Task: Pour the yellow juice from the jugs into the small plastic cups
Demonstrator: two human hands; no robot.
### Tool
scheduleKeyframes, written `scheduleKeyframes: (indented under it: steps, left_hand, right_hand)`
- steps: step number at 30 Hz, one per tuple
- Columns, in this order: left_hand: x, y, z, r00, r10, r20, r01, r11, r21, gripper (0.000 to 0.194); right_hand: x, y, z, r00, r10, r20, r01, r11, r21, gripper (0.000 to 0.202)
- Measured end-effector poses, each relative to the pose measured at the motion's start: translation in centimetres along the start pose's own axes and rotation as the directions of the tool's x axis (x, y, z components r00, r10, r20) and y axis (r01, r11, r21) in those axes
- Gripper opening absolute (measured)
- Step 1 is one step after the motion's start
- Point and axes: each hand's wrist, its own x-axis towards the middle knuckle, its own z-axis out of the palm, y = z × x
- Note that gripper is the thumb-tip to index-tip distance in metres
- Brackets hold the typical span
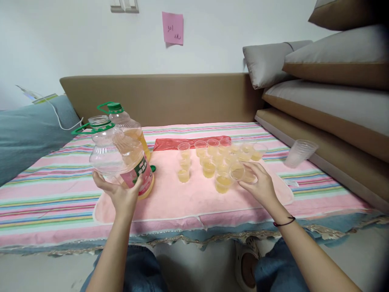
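Note:
My left hand is wrapped round a clear plastic juice jug with a pink label and no cap on its mouth. This jug leans to the left, with pale yellow liquid inside. Behind it stands a second jug with a green cap. Between the thumb and fingers of my right hand is a clear plastic cup, tilted, close beside a cup of yellow liquid. Several more such cups are grouped behind it. One row of cups stands apart to their left.
A pink mat lies on the striped sheet. At the right, a stack of nested cups leans near piled cushions. A red plastic bag lies behind the cups, and a green cap by the jugs.

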Motion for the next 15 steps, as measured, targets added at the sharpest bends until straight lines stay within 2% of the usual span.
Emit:
scheduleKeyframes:
  steps: [2,4,6,8,10,12,15]
  left_hand:
    - [-0.2,0.2,-0.3,0.982,0.159,-0.101,-0.143,0.977,0.157,0.121]
    - [-0.4,0.4,-0.4,0.94,0.319,-0.122,-0.281,0.925,0.255,0.119]
    - [-0.6,0.7,-0.3,0.862,0.492,-0.12,-0.441,0.845,0.302,0.117]
    - [-1.0,1.1,0.2,0.758,0.646,-0.084,-0.599,0.742,0.303,0.11]
    - [-1.7,1.5,1.2,0.683,0.731,-0.004,-0.71,0.664,0.234,0.1]
    - [-2.5,1.7,2.4,0.671,0.734,0.105,-0.741,0.657,0.141,0.087]
    - [-3.8,1.6,4.4,0.74,0.627,0.244,-0.662,0.743,0.097,0.074]
  right_hand:
    - [0.0,-0.1,0.0,1.0,-0.007,0.007,0.007,1.0,-0.02,0.053]
    - [0.1,-0.2,-0.1,1.0,-0.018,0.015,0.018,0.999,-0.038,0.053]
    - [0.1,-0.3,-0.1,0.999,-0.03,0.02,0.031,0.998,-0.053,0.053]
    - [0.1,-0.3,-0.1,0.999,-0.04,0.022,0.042,0.997,-0.066,0.053]
    - [0.2,-0.3,-0.1,0.998,-0.05,0.026,0.051,0.996,-0.075,0.053]
    - [0.2,-0.2,0.0,0.998,-0.062,0.028,0.064,0.994,-0.084,0.053]
    - [0.2,0.0,0.0,0.996,-0.084,0.021,0.086,0.991,-0.101,0.054]
